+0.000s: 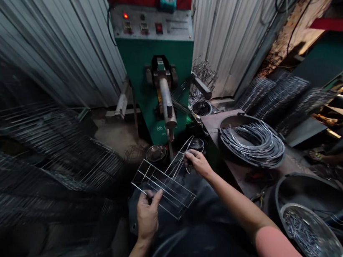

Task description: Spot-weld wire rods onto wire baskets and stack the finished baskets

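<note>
A small wire rack (165,180), a grid of thin metal rods, is held flat over my lap between both hands. My left hand (147,214) pinches its near left edge, fingers closed on the wire. My right hand (197,161) grips the far right side, fingers curled round a rod. The rack's far end lies just below the metal electrode arm (167,106) of a green welding machine (156,63) straight ahead.
Stacks of finished wire racks (54,148) fill the left. On the right lie a coil of wire rings (252,140) on a table, more wire bundles (284,96), and a round pan of short metal pins (308,232). Small metal bowls (156,153) sit by the machine's base.
</note>
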`<state>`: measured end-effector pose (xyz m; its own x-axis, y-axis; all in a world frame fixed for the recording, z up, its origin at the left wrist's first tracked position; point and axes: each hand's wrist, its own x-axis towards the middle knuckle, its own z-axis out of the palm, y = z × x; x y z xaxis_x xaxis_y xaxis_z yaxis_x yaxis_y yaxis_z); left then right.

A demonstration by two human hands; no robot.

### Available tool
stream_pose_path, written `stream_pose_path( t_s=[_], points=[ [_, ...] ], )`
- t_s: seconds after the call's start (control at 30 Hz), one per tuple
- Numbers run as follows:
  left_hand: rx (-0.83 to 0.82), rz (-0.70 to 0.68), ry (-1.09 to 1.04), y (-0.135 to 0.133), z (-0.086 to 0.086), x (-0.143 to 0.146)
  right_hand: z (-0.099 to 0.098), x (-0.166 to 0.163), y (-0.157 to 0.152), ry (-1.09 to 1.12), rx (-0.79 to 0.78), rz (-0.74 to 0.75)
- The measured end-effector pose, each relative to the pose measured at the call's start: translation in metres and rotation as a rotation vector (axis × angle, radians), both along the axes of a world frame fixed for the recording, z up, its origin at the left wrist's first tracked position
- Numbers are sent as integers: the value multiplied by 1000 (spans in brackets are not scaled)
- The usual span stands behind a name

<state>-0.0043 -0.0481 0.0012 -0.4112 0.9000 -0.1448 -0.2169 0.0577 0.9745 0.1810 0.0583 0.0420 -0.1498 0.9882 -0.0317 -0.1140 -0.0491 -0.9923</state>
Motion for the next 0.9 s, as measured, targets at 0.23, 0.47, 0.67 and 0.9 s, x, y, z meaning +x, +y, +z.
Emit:
stream_pose_path(
  t_s=[0.23, 0.47, 0.67, 0.9],
  points=[
    [-33, 8, 5, 10, 1, -2, -8, -11, 16, 140, -45, -22],
    [-61, 17, -11, 15, -3, 0, -9, -11, 23, 102, -51, -55],
    [-44, 51, -20, 17, -4, 3, -13, -13, 25, 68, -37, -84],
    [-38, 79, -44, 15, -4, 6, -22, -20, 22, 75, -62, -142]
  ],
)
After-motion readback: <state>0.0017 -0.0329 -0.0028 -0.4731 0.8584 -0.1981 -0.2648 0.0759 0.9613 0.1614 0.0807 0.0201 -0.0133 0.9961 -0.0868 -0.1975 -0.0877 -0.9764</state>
